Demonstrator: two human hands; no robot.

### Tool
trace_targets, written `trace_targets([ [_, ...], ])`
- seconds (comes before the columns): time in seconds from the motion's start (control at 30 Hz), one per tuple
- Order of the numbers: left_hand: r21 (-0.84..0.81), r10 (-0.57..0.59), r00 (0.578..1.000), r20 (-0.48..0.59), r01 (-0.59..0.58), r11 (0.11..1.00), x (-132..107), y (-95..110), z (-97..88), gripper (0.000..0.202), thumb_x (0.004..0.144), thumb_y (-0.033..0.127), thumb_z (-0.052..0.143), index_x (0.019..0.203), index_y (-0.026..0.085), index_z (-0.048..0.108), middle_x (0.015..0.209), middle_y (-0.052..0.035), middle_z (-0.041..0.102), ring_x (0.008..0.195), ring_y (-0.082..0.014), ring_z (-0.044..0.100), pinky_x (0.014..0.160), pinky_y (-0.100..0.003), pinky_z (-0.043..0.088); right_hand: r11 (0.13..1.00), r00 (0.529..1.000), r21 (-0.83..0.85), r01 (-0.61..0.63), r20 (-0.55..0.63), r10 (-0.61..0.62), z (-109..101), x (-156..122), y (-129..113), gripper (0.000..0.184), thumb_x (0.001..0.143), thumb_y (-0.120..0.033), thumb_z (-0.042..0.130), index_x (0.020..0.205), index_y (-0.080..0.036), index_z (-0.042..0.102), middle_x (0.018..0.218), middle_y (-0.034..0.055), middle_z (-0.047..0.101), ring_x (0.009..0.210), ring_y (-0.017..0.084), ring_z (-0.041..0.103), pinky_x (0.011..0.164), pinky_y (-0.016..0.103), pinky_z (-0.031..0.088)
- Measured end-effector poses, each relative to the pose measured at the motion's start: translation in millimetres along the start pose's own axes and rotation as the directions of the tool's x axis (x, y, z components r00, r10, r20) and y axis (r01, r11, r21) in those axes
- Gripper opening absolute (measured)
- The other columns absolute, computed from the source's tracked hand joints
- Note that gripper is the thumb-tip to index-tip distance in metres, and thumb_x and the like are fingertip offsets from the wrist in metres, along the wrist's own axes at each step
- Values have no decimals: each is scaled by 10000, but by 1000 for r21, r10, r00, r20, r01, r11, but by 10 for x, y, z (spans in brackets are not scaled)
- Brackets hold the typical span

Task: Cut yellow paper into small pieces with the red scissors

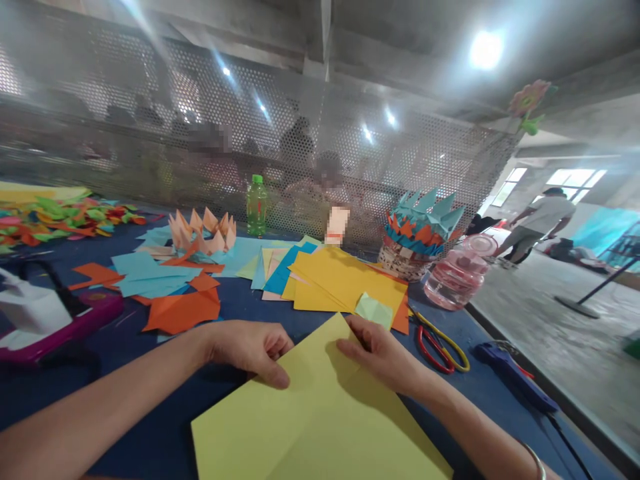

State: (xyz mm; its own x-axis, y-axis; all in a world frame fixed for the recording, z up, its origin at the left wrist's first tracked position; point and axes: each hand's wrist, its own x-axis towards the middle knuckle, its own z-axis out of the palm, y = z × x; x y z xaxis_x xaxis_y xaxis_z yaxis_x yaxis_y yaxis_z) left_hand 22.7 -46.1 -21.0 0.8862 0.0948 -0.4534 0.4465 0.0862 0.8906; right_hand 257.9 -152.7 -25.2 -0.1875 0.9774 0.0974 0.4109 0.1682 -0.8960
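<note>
Yellow-green sheet lies flat on the blue bench directly in front of the person, turned so that one corner points away from them. A crease runs down its middle.

Left hand sits at the sheet's left far edge, thumb on the paper and fingers curled. I cannot tell whether they grip the edge.

Right hand rests on the far corner, fingers bent and pressing down, closed round nothing.

Scissors lie just beside the right hand. A blue glue gun lies along the bench's right edge. Yellow sheets are stacked just beyond the corner, with orange paper near the left hand. Bare bench shows between these.
</note>
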Motion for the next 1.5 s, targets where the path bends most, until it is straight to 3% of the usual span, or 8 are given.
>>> trace_targets([
  [0.2,-48,62,988,-143,-70,996,-98,31,-139,330,658,385,781,919,186,749,901,-86,748,782,-239,701,704,-313,553,962,946,-273,-22,-316,-68,-551,11,61,309,914,-461,460,1002,-197,594,886,49,672,772,166,618,642,255,459],
  [0.3,-98,99,959,-267,-129,987,-162,63,-233,321,662,346,785,935,183,745,928,-94,746,798,-234,701,726,-311,546,770,907,-604,-208,-413,-79,-940,-77,127,193,895,-353,482,931,-211,608,857,49,695,784,200,638,669,289,437],
  [0.43,-162,136,893,-429,-225,961,-170,70,-349,320,677,335,779,935,150,741,934,-119,743,770,-226,701,742,-318,540,405,885,-790,-460,-446,135,-1289,-237,282,143,819,-202,505,900,-195,623,859,95,704,758,236,647,612,299,376],
  [0.53,-188,140,808,-572,-295,937,-131,72,-392,337,652,334,798,917,136,734,928,-119,744,777,-213,697,722,-295,540,324,865,-821,-470,-354,355,-1384,-315,419,190,756,-202,582,936,-154,622,868,125,708,794,253,655,598,286,364],
  [0.7,-151,149,611,-778,-412,899,-66,45,-407,384,587,361,831,866,118,729,866,-108,748,720,-185,685,644,-253,534,332,839,-814,-477,-309,448,-1391,-315,564,272,714,-200,596,981,-148,589,820,97,711,768,255,662,576,267,346],
  [1.1,-149,102,370,-923,-591,793,40,58,-357,265,592,226,795,800,100,690,774,-97,742,651,-187,674,602,-277,528,410,866,-767,-494,-392,309,-1538,-260,781,345,640,-287,591,964,-175,554,714,64,691,662,252,653,549,285,364],
  [1.33,-150,93,354,-930,-600,786,44,40,-368,148,685,170,724,816,106,702,811,-102,747,682,-193,687,627,-287,538,489,857,-715,-499,-491,157,-1615,-221,741,434,655,-377,579,1048,-194,563,630,18,661,606,253,648,522,295,378],
  [1.5,-130,128,358,-925,-614,778,49,12,-385,186,688,188,732,856,112,712,851,-98,751,718,-195,693,644,-282,544,621,836,-667,-411,-548,-36,-1401,-86,692,434,675,-435,588,1034,-191,587,634,20,659,583,228,642,503,283,408],
])
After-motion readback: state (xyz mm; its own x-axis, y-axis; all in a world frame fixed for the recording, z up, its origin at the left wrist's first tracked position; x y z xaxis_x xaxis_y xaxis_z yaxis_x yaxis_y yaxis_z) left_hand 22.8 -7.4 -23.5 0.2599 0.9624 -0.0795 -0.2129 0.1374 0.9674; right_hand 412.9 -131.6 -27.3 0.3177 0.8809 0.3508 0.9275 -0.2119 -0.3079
